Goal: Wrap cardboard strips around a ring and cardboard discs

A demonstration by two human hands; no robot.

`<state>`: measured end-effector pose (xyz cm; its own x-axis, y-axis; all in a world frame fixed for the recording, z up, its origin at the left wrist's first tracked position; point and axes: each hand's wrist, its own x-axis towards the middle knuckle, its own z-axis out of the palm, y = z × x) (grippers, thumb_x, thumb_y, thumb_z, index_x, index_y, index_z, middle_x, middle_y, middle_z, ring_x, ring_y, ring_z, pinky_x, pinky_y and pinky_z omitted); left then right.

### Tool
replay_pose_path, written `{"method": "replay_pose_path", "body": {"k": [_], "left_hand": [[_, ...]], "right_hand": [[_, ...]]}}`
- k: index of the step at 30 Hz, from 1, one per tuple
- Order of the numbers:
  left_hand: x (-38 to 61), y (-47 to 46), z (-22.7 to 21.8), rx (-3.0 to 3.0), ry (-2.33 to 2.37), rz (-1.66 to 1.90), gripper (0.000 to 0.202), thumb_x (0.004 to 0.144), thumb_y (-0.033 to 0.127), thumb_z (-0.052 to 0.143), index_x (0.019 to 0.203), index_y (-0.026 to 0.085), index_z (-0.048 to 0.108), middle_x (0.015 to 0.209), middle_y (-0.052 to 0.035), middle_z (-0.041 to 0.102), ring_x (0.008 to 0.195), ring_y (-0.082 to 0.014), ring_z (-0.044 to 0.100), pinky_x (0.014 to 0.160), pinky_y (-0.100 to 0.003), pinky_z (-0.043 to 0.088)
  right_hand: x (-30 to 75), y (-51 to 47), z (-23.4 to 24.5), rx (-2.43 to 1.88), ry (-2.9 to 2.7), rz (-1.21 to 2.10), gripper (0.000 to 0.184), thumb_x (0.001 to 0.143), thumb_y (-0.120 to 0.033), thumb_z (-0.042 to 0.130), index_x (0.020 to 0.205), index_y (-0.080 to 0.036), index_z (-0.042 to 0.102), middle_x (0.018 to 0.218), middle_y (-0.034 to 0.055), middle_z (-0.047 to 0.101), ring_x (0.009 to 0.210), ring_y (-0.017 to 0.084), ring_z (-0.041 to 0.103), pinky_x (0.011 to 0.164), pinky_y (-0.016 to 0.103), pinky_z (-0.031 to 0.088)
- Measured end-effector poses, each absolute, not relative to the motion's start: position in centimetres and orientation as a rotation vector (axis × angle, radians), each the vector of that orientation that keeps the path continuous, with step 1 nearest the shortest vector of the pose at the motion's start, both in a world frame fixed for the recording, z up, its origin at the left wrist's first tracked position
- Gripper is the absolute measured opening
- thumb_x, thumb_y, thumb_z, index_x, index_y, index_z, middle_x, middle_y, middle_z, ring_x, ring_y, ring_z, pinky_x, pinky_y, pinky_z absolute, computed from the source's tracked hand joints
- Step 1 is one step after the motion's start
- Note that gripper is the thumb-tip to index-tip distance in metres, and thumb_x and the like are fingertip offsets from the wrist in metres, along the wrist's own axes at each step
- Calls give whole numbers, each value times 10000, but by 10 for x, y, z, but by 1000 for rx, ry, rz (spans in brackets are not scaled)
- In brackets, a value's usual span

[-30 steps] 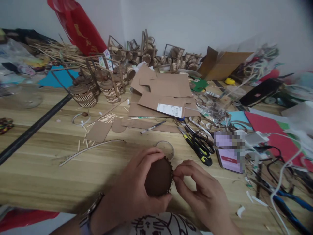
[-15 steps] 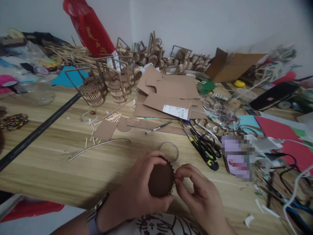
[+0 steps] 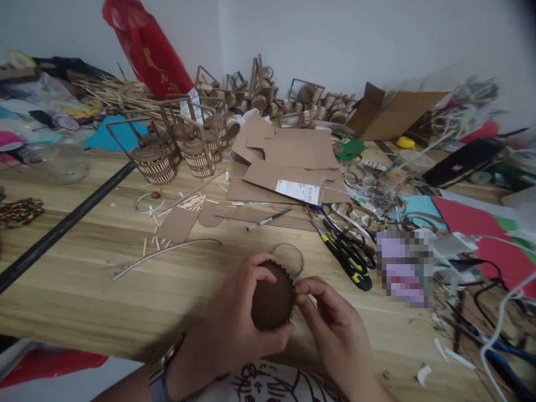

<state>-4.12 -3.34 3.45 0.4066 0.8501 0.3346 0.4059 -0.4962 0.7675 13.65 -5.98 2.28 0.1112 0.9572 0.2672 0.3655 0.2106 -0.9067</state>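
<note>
My left hand [image 3: 240, 312] is wrapped round a brown round disc with a notched rim [image 3: 273, 298], held above the near table edge with its flat face toward me. The thumb grips it below and the fingers curl over the top. At the disc's right rim, my right hand [image 3: 330, 321] pinches with thumb and forefinger. Whatever sits between those fingertips is too small to make out. Just beyond the disc lies a pale thin ring [image 3: 302, 259] on the table.
Yellow-black cutter [image 3: 354, 268], scissors and a pixelated phone-like item [image 3: 402, 268] lie at right. Flattened cardboard [image 3: 293, 148] with a pen [image 3: 268, 220] before it sits mid-table. Small slatted baskets [image 3: 154, 164] stand at left. A curved strip [image 3: 165, 254] and loose sticks [image 3: 195, 202] lie nearby.
The view has shifted slightly. My left hand still holds the disc, and my right fingertips stay at its right rim, with only a slight change of pose.
</note>
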Motion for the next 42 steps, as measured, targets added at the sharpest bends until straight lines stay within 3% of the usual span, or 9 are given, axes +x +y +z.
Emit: {"method": "replay_pose_path", "body": {"k": [8, 13, 15, 18, 22, 28, 32, 35, 42], "left_hand": [[-38, -29, 30, 2483, 1060, 1057, 426, 796, 161, 691, 1128, 206, 428, 1304, -186, 515, 1198, -347, 525, 963, -541, 486], [-63, -8, 30, 2472, 1060, 909, 857, 701, 609, 759, 1352, 210, 369, 1495, -238, 360, 1368, -416, 375, 1047, -600, 412], [-81, 16, 29, 2467, 1290, 876, 641, 823, 533, 681, 1317, 203, 439, 1471, -215, 420, 1360, -392, 399, 1070, -593, 380], [-107, 63, 26, 2475, 1704, 535, 315, 896, 372, 616, 1095, 128, 609, 1131, -201, 664, 1123, -397, 584, 945, -573, 454], [-120, 112, 26, 2528, 1826, 11, 362, 832, 402, 678, 1064, 127, 632, 1112, -181, 684, 1084, -371, 601, 920, -464, 463], [-122, 139, 17, 2554, 1791, -143, 398, 733, 406, 732, 1019, 141, 652, 1077, -174, 701, 1066, -372, 596, 862, -410, 465], [-127, 140, 20, 2569, 1848, -164, 424, 725, 377, 697, 1077, 147, 647, 1113, -192, 686, 1095, -397, 569, 877, -458, 432], [-130, 131, 35, 2591, 1934, -187, 364, 737, 301, 669, 1064, 144, 653, 1091, -209, 684, 1079, -424, 555, 865, -510, 400], [-112, 84, 74, 2728, 1999, -291, 321, 781, 330, 680, 1004, 100, 655, 1017, -209, 689, 1008, -411, 583, 879, -523, 397]], "right_hand": [[128, -44, 25, -1367, -1181, 1013, 281, 750, -443, 738, 680, -199, 618, 626, 15, 643, 577, 146, 586, 529, 235, 488], [134, -26, 18, -1439, -1148, 1077, 346, 692, -490, 744, 627, -196, 574, 547, -25, 530, 513, 119, 462, 481, 233, 399], [139, -19, 14, -1476, -1157, 1110, 366, 673, -505, 741, 611, -195, 557, 527, -37, 499, 501, 109, 422, 472, 227, 357], [144, -8, 7, -1509, -1209, 1116, 362, 680, -511, 715, 622, -193, 551, 533, -40, 495, 507, 106, 413, 484, 227, 338], [137, 8, -7, -1529, -1385, 1090, 330, 751, -502, 629, 653, -200, 539, 541, -43, 496, 510, 111, 429, 488, 230, 351], [124, 16, -22, -1537, -1612, 1045, 203, 820, -394, 589, 826, -198, 642, 661, 8, 622, 589, 163, 561, 532, 263, 423], [134, -3, -26, -1659, -2043, 513, 76, 819, -231, 621, 888, -199, 620, 870, 75, 662, 753, 228, 633, 634, 319, 475], [149, -14, -31, -1764, -2235, 154, 93, 776, -176, 671, 834, -194, 600, 828, 76, 657, 753, 255, 634, 640, 340, 475], [172, -5, -26, -1744, -2321, -44, 133, 902, -201, 527, 777, -197, 572, 751, 55, 634, 688, 211, 620, 621, 303, 444]]}}
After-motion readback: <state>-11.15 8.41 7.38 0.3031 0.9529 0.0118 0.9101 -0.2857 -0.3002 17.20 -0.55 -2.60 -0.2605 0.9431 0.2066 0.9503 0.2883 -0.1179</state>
